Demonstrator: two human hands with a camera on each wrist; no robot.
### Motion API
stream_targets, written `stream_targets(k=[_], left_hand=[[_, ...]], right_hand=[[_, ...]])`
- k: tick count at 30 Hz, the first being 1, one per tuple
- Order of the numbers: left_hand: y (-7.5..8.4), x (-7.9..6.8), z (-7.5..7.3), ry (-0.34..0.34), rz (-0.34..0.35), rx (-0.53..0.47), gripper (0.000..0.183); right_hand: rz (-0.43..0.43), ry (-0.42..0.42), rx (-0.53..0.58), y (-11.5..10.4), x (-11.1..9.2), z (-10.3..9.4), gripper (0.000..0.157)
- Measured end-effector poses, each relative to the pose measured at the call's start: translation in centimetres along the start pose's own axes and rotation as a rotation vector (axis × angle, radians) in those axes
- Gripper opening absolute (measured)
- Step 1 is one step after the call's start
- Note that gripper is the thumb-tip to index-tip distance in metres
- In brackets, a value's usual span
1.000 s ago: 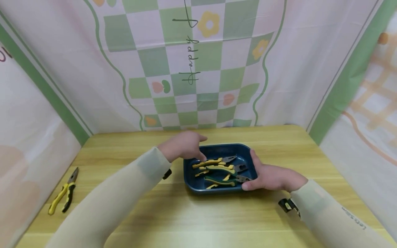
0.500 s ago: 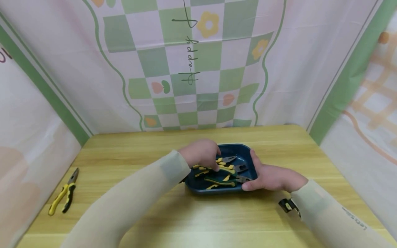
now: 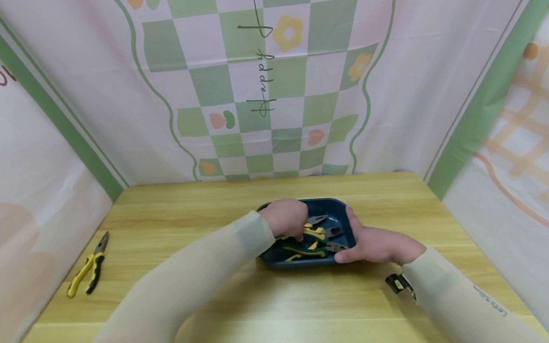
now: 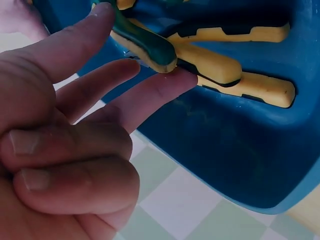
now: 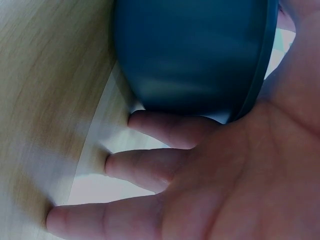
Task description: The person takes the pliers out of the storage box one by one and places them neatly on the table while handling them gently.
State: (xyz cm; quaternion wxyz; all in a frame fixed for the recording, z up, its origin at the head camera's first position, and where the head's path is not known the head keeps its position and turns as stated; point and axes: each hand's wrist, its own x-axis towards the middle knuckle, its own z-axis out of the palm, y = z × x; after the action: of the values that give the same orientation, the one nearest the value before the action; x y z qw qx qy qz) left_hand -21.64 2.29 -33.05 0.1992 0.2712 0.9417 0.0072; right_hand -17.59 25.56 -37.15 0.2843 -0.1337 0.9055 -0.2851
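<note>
- Left hand (image 3: pixel 286 218): thumb (image 4: pixel 80 40) and two outstretched fingers (image 4: pixel 167 85) apart, the end of a green handle (image 4: pixel 150 45) between them; the other two fingers curled toward the palm; cannot tell whether thumb and fingers bear on the handle tightly enough to grip it.
- Just changed: this hand was at the far-left corner a second ago, then over the left end; now lower and farther in, covering several handles; reads as approach turned to contact, or very nearly, with no pliers yet visibly raised.
- Under and beside those fingers: yellow-and-black handles (image 4: pixel 215 65), close by and crossing; they could snag or shift along with the green one, in my judgement.
- Blue tray (image 3: pixel 321 206): holds the bunched pliers, metal ends toward its right side; a second green-handled pair (image 3: pixel 302 251) lies nearer the person.
- Right hand (image 3: pixel 375 245): unmoved at the tray's right end, thumb over the near corner; three fingers (image 5: pixel 150 167) straight and spread outside the wall, tips down at the tabletop (image 3: pixel 386 195); seems a brace, keeping the tray steady for the reach.
- Farther out: one yellow-and-black pair (image 3: pixel 98 261) on the tabletop, far left, well apart from the tray; unchanged.
</note>
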Motion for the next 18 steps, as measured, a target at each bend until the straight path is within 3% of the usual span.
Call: stream_targets(k=[6,12,18], left_hand=[[0.3,0.5,0.5,0.019,-0.016,0.077,0.016],[0.9,1.0,1.1,-0.002,-0.067,0.091,0.012],[0.9,1.3,1.4,-0.01,-0.07,0.122,0.015]], right_hand=[[-0.004,-0.006,0.004,0.0,0.0,0.0,0.134],[-0.007,-0.01,0.017,0.1,0.0,0.0,0.133],[-0.01,-0.009,0.029,0.2,0.1,0.0,0.134]])
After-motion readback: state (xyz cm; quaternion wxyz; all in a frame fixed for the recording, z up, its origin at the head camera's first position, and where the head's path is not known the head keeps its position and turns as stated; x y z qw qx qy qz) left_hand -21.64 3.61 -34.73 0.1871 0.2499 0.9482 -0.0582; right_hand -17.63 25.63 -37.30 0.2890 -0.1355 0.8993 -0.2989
